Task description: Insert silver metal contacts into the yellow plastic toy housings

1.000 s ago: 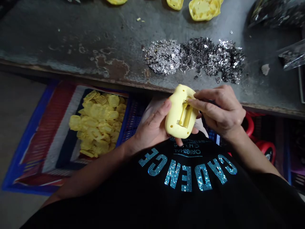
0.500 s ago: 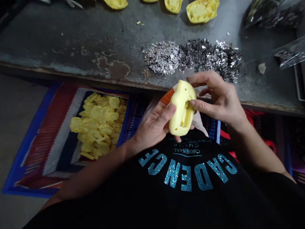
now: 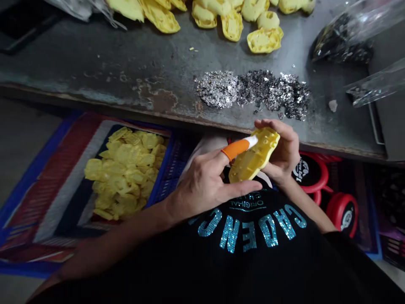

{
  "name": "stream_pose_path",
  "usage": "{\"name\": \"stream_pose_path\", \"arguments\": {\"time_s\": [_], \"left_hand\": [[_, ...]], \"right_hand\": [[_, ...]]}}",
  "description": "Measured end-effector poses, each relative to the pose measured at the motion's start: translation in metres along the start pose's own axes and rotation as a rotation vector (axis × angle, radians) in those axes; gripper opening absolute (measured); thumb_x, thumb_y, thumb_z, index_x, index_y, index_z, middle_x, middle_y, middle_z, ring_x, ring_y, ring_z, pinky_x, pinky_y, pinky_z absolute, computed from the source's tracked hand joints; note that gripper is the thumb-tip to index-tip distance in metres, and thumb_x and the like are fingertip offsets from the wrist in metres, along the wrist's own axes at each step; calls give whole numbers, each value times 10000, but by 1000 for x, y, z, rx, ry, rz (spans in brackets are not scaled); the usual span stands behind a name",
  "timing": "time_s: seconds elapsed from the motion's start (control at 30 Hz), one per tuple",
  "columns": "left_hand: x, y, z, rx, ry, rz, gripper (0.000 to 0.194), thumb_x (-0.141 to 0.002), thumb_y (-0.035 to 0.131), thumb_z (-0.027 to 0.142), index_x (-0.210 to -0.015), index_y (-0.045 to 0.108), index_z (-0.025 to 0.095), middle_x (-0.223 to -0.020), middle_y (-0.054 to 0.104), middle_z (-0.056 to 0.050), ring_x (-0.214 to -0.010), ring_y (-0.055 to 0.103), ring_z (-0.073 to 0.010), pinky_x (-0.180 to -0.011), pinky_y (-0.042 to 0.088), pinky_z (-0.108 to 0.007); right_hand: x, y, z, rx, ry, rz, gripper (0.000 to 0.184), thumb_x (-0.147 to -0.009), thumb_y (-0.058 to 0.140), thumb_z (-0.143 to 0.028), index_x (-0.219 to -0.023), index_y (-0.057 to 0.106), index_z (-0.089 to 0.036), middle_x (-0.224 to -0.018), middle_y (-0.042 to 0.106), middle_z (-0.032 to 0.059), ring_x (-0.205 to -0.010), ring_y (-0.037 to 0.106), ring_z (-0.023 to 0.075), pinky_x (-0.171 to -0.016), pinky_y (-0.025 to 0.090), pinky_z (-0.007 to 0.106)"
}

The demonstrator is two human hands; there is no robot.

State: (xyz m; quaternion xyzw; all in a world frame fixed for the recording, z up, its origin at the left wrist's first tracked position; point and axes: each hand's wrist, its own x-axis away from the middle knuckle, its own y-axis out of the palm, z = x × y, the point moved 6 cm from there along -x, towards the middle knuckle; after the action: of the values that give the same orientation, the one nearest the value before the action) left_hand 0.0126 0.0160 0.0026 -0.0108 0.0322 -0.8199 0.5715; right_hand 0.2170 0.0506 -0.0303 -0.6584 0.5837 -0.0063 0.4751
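A yellow plastic shell half [image 3: 253,158] is held between my two hands in front of the bench edge, tilted, with its moulded inner side showing. My left hand [image 3: 202,181] has an orange finger cot with a white tip on the index finger, which lies over the shell's upper rim. Its thumb stretches along below the shell, so the piece sits between thumb and index. My right hand [image 3: 286,147] cups the shell from behind on the right, fingers curled at the top and thumb near the lower edge. Some fingertips are hidden.
On the metal bench [image 3: 126,71], heaps of small shiny metal pieces [image 3: 221,89] lie near the edge, with yellow shells [image 3: 265,40] behind. Plastic bags [image 3: 343,42] stand at right. Below are a blue crate [image 3: 79,116] holding yellow parts [image 3: 126,169] and red round items [image 3: 343,213].
The shell has been turned from its smooth outer side to its inner side. My right hand has moved from its slot to around its back. The view has shifted, showing more of the bench.
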Motion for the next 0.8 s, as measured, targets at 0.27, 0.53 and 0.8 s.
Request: {"name": "stream_pose_path", "arguments": {"time_s": [0.27,0.53,0.8], "left_hand": [[-3,4,24,-225,310,7,609,-923,1000,279,-1507,829,307,-1534,828,-73,-1444,792,-362,-1320,605,-553],[-3,-11,3,-136,300,87,586,-901,1017,281,-1468,871,311,-1630,758,-97,-1439,797,-374,-1305,624,-541],[-12,-33,-5,-141,415,156,543,-992,914,176,-1518,832,281,-1546,823,-100,-1342,851,-285,-1183,701,-395]], "right_hand": [[0,-1,-2,-251,-146,401,733,-1055,566,-728,-1706,442,-415,-1415,662,147,-1332,752,404,-1164,663,714],[-15,0,0,-171,-176,429,723,-1012,633,-628,-1687,488,-413,-1383,729,144,-1281,779,409,-1069,722,702],[-39,15,-14,-347,-154,322,719,-1019,788,-422,-1704,573,-398,-1527,730,126,-1395,744,379,-1152,690,666]]}}
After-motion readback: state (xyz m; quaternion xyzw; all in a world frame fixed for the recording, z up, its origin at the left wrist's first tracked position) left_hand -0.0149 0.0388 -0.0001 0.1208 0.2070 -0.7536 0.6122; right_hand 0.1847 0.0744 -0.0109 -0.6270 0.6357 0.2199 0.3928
